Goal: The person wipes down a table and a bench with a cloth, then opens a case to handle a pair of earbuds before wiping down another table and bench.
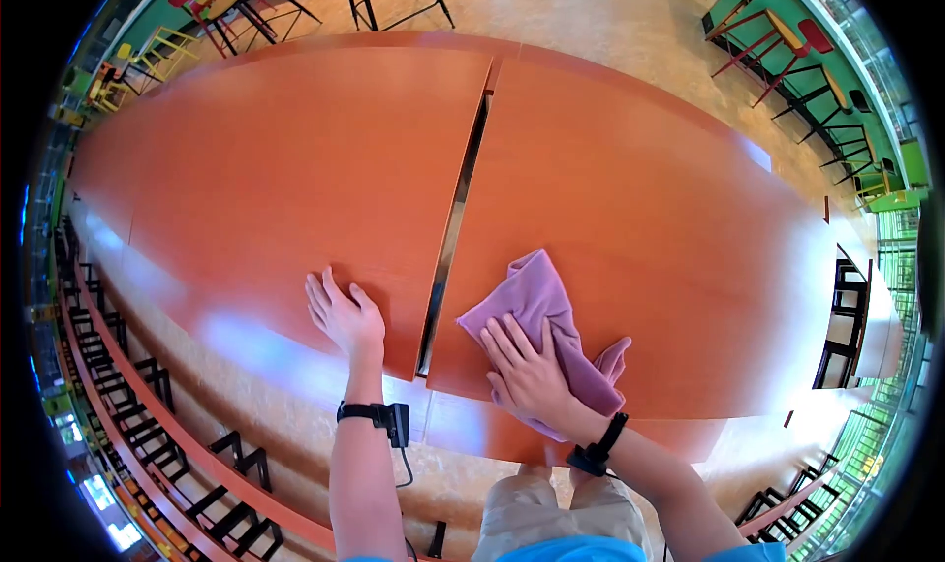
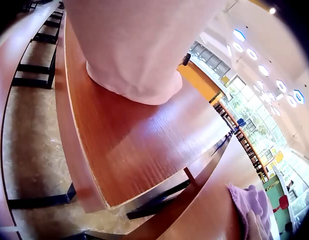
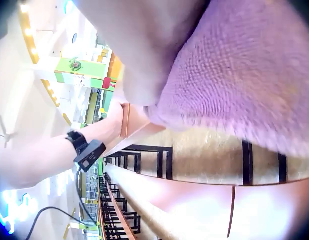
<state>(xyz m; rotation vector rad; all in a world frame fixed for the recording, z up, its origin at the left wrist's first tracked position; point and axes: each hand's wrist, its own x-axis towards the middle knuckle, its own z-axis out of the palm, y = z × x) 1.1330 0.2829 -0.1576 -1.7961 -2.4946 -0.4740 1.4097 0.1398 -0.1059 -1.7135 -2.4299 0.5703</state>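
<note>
Loosely spread, the right hand presses on a purple cloth with its fingers laid nearly straight over the fabric; nothing in the head view shows them curled round it, so the hold looks like pressure from above and not a pinch. The cloth lies crumpled on the right tabletop, beside the long gap that parts it from the left tabletop, and its lower end reaches the near edge. The left hand holds nothing, its fingers relaxed at the near side of the left tabletop; whether its whole palm bears down there, I cannot tell. With only downward pressure on it, the cloth could bunch further or slip from under the palm if pushed quickly, leaving bare skin on the wood. One pointed corner lies near the gap, so a sweep toward the left hand could drag that corner into the slot and snag it. A pull toward the body could let the loose lower folds slide off the edge toward the floor. The cable hanging from the left wrist camera might also catch on the table edge, should that arm reach far forward.
</note>
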